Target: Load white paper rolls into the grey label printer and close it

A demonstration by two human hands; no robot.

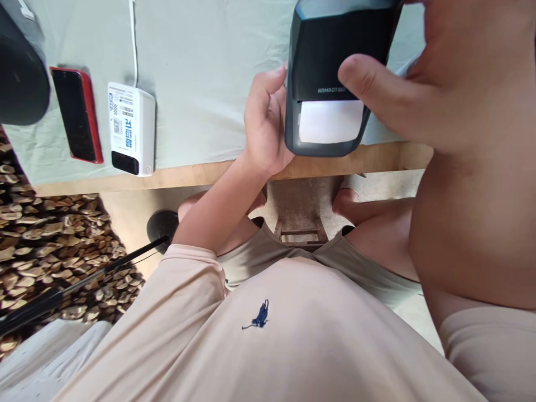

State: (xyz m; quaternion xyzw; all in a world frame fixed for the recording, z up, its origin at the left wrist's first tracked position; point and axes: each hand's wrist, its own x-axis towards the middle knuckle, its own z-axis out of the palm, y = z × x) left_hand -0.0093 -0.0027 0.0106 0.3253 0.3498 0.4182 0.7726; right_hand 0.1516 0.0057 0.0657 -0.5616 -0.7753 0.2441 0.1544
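A dark grey label printer [335, 50] is held up in front of me over the table's near edge, with a white label [330, 121] showing in its slot. My left hand [266, 125] grips its left side, fingers curled behind it. My right hand [402, 84] wraps the right side, thumb laid across the front just above the slot.
A pale green cloth [196, 67] covers the wooden table [188, 174]. On it at left lie a red-cased phone [77, 114], a white power bank [130, 128] with a white cable [134, 39], and a black round object [19, 72]. Black rods [84, 279] lean by my left knee.
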